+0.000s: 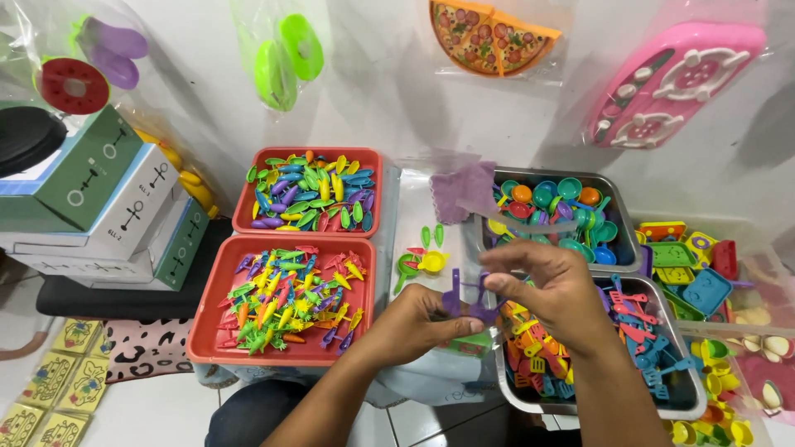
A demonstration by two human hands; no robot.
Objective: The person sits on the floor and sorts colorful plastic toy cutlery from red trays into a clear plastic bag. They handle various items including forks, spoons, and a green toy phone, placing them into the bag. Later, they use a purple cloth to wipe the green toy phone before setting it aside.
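My left hand (414, 324) and my right hand (556, 291) meet in the middle and pinch small purple toy utensils (464, 300) between their fingertips. They hover over the near metal tray (530, 399), which holds orange, red and blue toy spatulas. A clear plastic bag (431, 240) lies just beyond the hands with a yellow cup, a green strainer and two green leaf pieces on it.
Two red trays (290, 354) (373, 192) of small coloured toy vegetables sit to the left. A far metal tray (623, 222) holds toy bowls. Toy stoves and cups lie right. Stacked boxes (108, 207) stand left. Bagged toys hang on the wall.
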